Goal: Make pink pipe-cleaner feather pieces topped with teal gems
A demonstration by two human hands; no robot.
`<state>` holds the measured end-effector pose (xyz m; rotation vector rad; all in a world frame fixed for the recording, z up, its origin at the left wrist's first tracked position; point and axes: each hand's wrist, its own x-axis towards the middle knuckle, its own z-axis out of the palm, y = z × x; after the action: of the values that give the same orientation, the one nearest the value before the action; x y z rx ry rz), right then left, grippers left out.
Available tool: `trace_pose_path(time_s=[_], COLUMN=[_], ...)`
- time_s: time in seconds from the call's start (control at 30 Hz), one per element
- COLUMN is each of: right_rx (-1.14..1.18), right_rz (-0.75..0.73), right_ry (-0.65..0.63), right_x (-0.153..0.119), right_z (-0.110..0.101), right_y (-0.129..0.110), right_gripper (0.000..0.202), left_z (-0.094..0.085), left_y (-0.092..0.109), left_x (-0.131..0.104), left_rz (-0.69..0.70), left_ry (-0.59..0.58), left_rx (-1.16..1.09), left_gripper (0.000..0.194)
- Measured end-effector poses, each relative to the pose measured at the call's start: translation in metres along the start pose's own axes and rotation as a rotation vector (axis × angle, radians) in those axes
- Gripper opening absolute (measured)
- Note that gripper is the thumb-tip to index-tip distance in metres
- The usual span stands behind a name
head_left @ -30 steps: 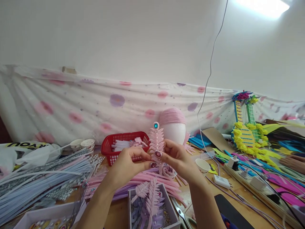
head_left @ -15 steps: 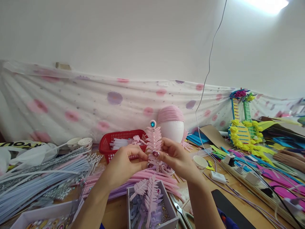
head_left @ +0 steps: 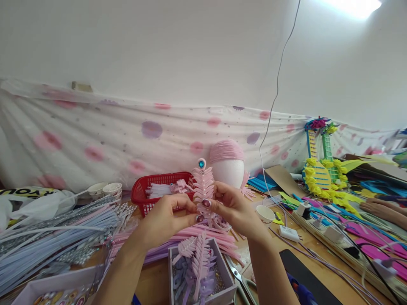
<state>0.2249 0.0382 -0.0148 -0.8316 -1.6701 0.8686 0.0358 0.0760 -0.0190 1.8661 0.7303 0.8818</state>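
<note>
Far left, a heap of pale blue and silver strips [head_left: 54,237] sprawls over the table [head_left: 321,258], with a stack of small paper cups [head_left: 112,189] behind it. Then one red basket [head_left: 149,192], white and pink pieces piled inside.

Now the left hand [head_left: 165,220]: fingers curled in, thumb and forefinger pinched tight on the lower stem of the pink feather ornament [head_left: 203,186]. That ornament stands upright between both hands, raised above the table in front of the basket, one blue gem at its tip. The right hand [head_left: 235,209] meets it from the other side, also closed, thumb pressed to the stem, fingertips nearly touching the left's.

Below the hands, one grey box [head_left: 229,277] holds more pink and lilac feather pieces; how many, I cannot tell. Behind, one white foam head [head_left: 229,171] capped in pink. One pair of scissors [head_left: 243,284] lies beside the box. One more paper cup [head_left: 265,214] sits to the right. Far right, another person's hand [head_left: 383,209] rests flat.
</note>
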Motion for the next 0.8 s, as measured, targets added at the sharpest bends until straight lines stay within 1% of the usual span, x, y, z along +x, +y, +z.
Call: trace_pose_path(time_s=[0.13,0.27,0.4,0.5,0.67,0.8], right_rx=[0.053,0.066,0.131,0.122,0.118,0.091], right_rz=[-0.018,-0.035,-0.070,-0.065,-0.059,-0.061], right_ry=[-0.003,0.013,0.013,0.041,0.070,0.079], right_x=[0.001,0.001,0.002,0.002,-0.001,-0.001], right_z=[0.001,0.001,0.001,-0.001,-0.006,-0.005], right_y=[-0.002,-0.002,0.000,0.001,-0.001,-0.002], right_gripper=[0.031,0.026,0.024,0.024,0.024,0.026], left_z=[0.000,0.007,0.013,0.014,0.011,0.010], left_y=[0.000,-0.002,-0.005,-0.004,0.000,0.000], left_x=[0.001,0.003,0.005,0.005,0.003,0.002], left_rz=[0.050,0.069,0.094,0.112,0.200,0.225], left_ry=[0.074,0.155,0.218,0.219,0.211,0.213], left_rx=[-0.011,-0.091,-0.141,-0.087,0.115,0.148], left_gripper=[0.015,0.019,0.023,0.022,0.014,0.008])
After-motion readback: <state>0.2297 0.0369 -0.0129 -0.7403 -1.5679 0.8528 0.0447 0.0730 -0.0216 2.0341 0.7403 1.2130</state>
